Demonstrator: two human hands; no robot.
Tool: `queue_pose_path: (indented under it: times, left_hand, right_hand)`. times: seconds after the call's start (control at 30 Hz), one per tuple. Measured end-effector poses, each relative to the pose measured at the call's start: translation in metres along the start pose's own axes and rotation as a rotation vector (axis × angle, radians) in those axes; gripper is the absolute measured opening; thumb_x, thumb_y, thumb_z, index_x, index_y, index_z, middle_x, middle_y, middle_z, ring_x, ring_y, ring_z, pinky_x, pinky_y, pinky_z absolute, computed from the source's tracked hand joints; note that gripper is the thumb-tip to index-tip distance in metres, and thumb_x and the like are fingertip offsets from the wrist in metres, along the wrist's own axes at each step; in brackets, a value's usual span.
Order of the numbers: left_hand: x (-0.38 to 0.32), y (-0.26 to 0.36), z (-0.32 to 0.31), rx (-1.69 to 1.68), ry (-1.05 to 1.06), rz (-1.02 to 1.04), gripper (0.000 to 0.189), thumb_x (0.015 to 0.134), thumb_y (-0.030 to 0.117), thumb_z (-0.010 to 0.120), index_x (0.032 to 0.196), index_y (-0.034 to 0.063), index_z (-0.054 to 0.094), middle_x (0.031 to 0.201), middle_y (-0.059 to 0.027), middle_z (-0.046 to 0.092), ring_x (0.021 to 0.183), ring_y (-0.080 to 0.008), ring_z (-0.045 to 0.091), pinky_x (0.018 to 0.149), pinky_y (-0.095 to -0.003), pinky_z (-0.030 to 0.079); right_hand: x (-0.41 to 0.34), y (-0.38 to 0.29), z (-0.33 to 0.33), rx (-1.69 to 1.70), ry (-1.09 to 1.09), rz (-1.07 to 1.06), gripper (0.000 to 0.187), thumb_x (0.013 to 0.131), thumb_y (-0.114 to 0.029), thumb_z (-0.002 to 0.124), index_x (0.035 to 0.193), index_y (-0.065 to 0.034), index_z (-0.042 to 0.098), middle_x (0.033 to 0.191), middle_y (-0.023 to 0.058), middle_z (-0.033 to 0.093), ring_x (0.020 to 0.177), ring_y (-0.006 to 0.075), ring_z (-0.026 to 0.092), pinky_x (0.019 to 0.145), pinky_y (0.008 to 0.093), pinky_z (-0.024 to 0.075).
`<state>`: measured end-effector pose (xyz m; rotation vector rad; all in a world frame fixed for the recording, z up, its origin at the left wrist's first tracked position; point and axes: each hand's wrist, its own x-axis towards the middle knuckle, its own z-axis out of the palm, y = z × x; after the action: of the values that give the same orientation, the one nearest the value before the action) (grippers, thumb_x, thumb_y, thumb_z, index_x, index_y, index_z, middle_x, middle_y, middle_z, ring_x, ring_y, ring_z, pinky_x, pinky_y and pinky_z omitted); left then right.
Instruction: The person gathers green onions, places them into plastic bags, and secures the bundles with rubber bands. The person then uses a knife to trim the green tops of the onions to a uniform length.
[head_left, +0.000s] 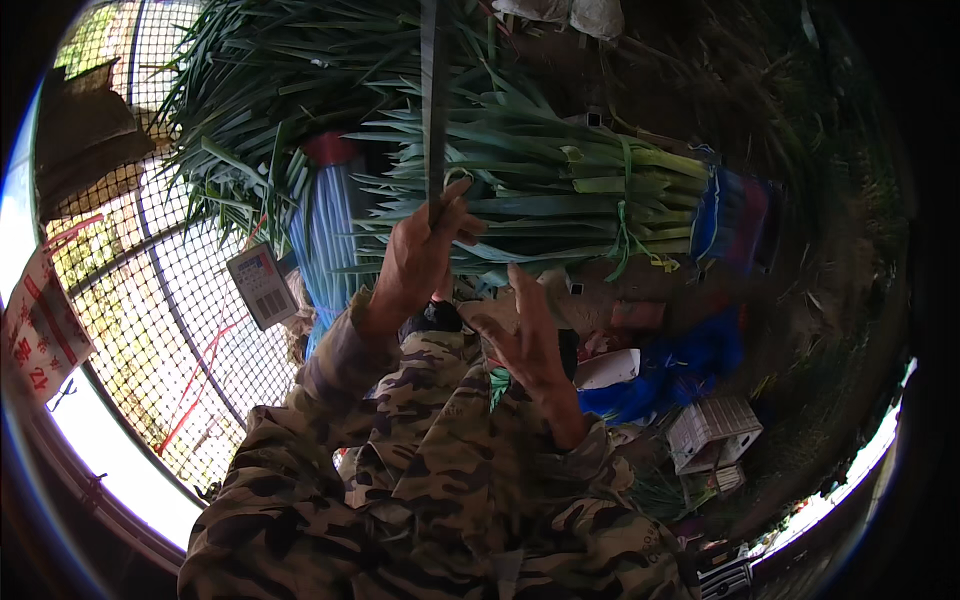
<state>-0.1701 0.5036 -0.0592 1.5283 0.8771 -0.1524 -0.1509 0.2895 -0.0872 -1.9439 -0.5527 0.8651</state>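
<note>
My left hand (420, 251) is raised over the leaf tips of a large bundle of green onions (525, 202), fingers partly bent. A long, dark, narrow bar (434, 97) runs down from the top of the view to this hand; whether the fingers grip it or only overlap it cannot be told. Just in front of the bundle, my right hand (534, 349) has thumb and fingers apart, with nothing seen in it. Green twine (622, 217) ties the bundle, which lies sideways with its stalk ends to the right, beside blue wrapping (705, 214).
More green onions (300, 67) are heaped at the back left, beside long stalks in bluish plastic (326, 217). A digital scale display (262, 285) stands by the mesh wall (217, 300). To the right lie blue sheeting (697, 352) and a white crate (712, 431).
</note>
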Motion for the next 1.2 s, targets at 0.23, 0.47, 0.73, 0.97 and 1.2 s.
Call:
queue_pose_path:
  times: [0.23, 0.47, 0.73, 0.97, 1.2]
  left_hand:
    - [0.02, 0.03, 0.014, -0.436, -0.138, -0.071, 0.052, 0.108, 0.035, 0.044, 0.145, -0.0018, 0.047, 0.109, -0.0187, 0.071, 0.091, -0.0213, 0.071, 0.081, -0.0341, 0.056]
    - [0.036, -0.018, 0.082, -0.299, -0.334, -0.155, 0.079, 0.103, 0.052, 0.052, 0.151, -0.0081, 0.032, 0.13, -0.0245, 0.06, 0.119, -0.0305, 0.062, 0.101, -0.0403, 0.049]
    - [0.118, -0.081, 0.101, 0.695, -0.11, 0.483, 0.112, 0.078, 0.06, 0.078, 0.154, -0.0055, 0.028, 0.145, -0.0269, 0.043, 0.138, -0.0417, 0.041, 0.114, -0.0459, 0.035]
    - [0.217, -0.102, 0.099, 1.073, -0.115, 0.585, 0.132, 0.06, 0.07, 0.083, 0.156, -0.0007, 0.026, 0.156, -0.0217, 0.031, 0.15, -0.0396, 0.024, 0.12, -0.0518, 0.023]
    - [0.256, -0.105, 0.097, 1.215, -0.307, 0.59, 0.142, 0.049, 0.074, 0.084, 0.157, 0.0013, 0.026, 0.155, -0.0194, 0.035, 0.15, -0.0383, 0.024, 0.121, -0.053, 0.022]
  right_hand:
    - [-0.008, -0.005, 0.027, -0.05, 0.242, 0.041, 0.08, 0.081, -0.018, 0.084, 0.143, 0.0052, 0.04, 0.123, 0.0246, 0.06, 0.107, 0.0429, 0.063, 0.084, 0.0465, 0.0543]
    - [-0.04, 0.036, 0.004, -0.294, 0.397, 0.008, 0.053, 0.09, -0.011, 0.073, 0.137, -0.0005, 0.048, 0.102, 0.0227, 0.064, 0.086, 0.0403, 0.067, 0.067, 0.0434, 0.0561]
    - [-0.048, 0.101, -0.021, -0.3, 0.438, 0.131, 0.045, 0.095, -0.012, 0.067, 0.136, -0.0022, 0.052, 0.11, 0.023, 0.065, 0.093, 0.0425, 0.066, 0.073, 0.0454, 0.0556]
    - [-0.046, 0.135, -0.015, -0.174, 0.398, 0.185, 0.033, 0.099, -0.019, 0.064, 0.124, 0.0, 0.055, 0.105, 0.0248, 0.065, 0.091, 0.0412, 0.066, 0.07, 0.0465, 0.054]
    - [-0.024, 0.14, -0.002, -0.415, 0.288, 0.339, 0.028, 0.102, -0.029, 0.06, 0.098, -0.0029, 0.051, 0.081, 0.0194, 0.063, 0.064, 0.0403, 0.065, 0.054, 0.0498, 0.0513]
